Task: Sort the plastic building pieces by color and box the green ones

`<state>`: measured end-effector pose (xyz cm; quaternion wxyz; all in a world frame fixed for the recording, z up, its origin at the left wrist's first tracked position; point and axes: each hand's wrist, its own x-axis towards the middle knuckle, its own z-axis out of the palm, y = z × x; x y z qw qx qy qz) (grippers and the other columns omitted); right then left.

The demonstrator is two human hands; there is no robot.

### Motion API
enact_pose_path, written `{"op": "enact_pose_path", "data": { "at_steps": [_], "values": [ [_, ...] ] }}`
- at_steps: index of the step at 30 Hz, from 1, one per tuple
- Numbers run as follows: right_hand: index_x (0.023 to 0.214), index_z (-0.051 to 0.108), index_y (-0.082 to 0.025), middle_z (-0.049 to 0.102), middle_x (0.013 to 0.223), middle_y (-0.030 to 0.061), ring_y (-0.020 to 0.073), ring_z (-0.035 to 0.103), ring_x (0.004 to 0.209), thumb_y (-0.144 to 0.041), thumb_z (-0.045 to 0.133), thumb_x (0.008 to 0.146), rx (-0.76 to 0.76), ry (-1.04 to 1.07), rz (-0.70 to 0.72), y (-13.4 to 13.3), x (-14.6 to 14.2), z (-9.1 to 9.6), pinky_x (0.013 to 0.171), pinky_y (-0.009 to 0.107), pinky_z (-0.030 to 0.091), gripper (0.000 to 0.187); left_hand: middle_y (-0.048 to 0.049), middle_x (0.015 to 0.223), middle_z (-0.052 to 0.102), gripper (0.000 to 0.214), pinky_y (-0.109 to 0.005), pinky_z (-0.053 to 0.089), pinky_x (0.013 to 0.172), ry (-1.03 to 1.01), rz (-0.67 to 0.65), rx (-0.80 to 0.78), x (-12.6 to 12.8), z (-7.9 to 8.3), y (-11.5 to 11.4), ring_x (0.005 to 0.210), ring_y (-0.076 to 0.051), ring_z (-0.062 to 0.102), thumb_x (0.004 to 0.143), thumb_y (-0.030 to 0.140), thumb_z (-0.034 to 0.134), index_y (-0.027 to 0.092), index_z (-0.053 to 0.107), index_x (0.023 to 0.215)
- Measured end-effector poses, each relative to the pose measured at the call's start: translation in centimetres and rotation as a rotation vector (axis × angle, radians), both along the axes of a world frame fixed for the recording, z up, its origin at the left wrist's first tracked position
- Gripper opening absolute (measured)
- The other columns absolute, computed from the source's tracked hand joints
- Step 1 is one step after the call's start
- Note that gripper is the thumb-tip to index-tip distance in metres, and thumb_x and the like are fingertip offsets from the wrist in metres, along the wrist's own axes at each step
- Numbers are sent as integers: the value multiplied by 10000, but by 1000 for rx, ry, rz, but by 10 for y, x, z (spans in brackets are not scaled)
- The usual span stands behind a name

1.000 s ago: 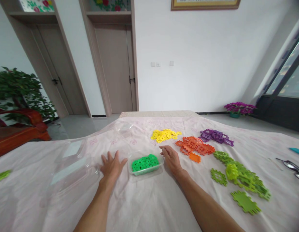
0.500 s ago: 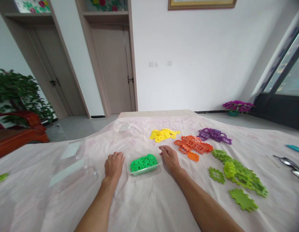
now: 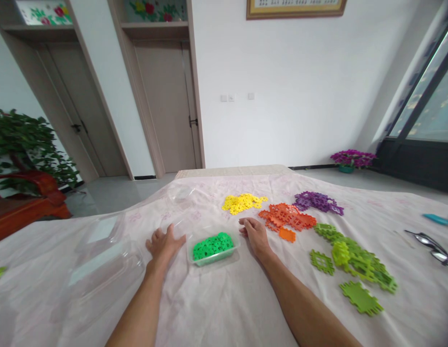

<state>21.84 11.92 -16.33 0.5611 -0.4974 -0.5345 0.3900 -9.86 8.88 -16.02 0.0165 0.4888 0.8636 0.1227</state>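
Pieces of bright green plastic (image 3: 213, 246) fill a small clear plastic box (image 3: 215, 260) in front of me. On its left side, my left hand (image 3: 163, 245) is spread, the thumb stretched toward the box wall and nothing in the fingers. To the right of the box is my right hand (image 3: 256, 236), its fingers loosely bent and somewhat apart, holding nothing that shows. Just beyond that hand lies a pile of orange-red notched plastic pieces (image 3: 287, 215), with one lighter orange square (image 3: 287, 234) at its near edge. A yellow pile of small pieces (image 3: 241, 203) lies behind the box.
Purple pieces (image 3: 318, 201) and lime-green notched panels (image 3: 364, 260) lie to the right. Glasses (image 3: 431, 246) and a teal object (image 3: 439, 220) are at the far right. Clear plastic containers (image 3: 108, 274) stand on the left of the cloth-covered table (image 3: 216, 308).
My left hand has spread its fingers and thumb and shifted slightly left. My right hand stays beside the box. The whole view has turned slightly.
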Motion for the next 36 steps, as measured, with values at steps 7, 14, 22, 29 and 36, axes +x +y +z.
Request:
{"op": "enact_pose_path", "data": {
  "at_steps": [7, 14, 22, 29, 36],
  "values": [
    [883, 703, -146, 721, 919, 95, 158, 646, 651, -453, 537, 803, -21, 30, -1, -2, -3, 3, 575, 260, 510, 359, -177, 1339, 427, 932, -482, 403, 981, -81, -98, 196, -5, 4, -6, 1174, -379, 528, 568, 633, 727, 275, 480, 1392],
    [872, 706, -146, 721, 918, 99, 164, 656, 662, -431, 516, 802, -12, 3, -6, -3, -2, 6, 569, 255, 509, 350, -66, 1043, 625, 682, -354, 528, 803, -535, -217, 669, -6, 2, -10, 743, -169, 634, 714, 394, 681, 213, 523, 1352],
    [871, 702, -145, 721, 901, 91, 162, 661, 658, -433, 502, 808, -10, -15, -10, -2, 0, 3, 572, 255, 515, 356, -50, 852, 710, 494, -273, 544, 692, -1105, -129, 1081, 13, 29, -13, 717, -141, 677, 733, 457, 703, 149, 654, 1116],
    [887, 711, -148, 728, 899, 87, 167, 669, 666, -460, 506, 822, 9, -16, 5, -2, 0, 3, 573, 253, 505, 378, -23, 714, 700, 472, -197, 430, 483, -1172, -174, 1074, 36, 67, -25, 543, -113, 618, 790, 528, 605, 150, 650, 1068],
    [938, 720, -157, 737, 898, 93, 174, 659, 668, -541, 527, 835, 69, -32, 77, -7, 0, 7, 606, 276, 502, 442, -13, 628, 667, 458, -188, 353, 441, -1192, -278, 874, 63, 66, -32, 490, -88, 518, 797, 555, 583, 139, 635, 981]
  ]
}}
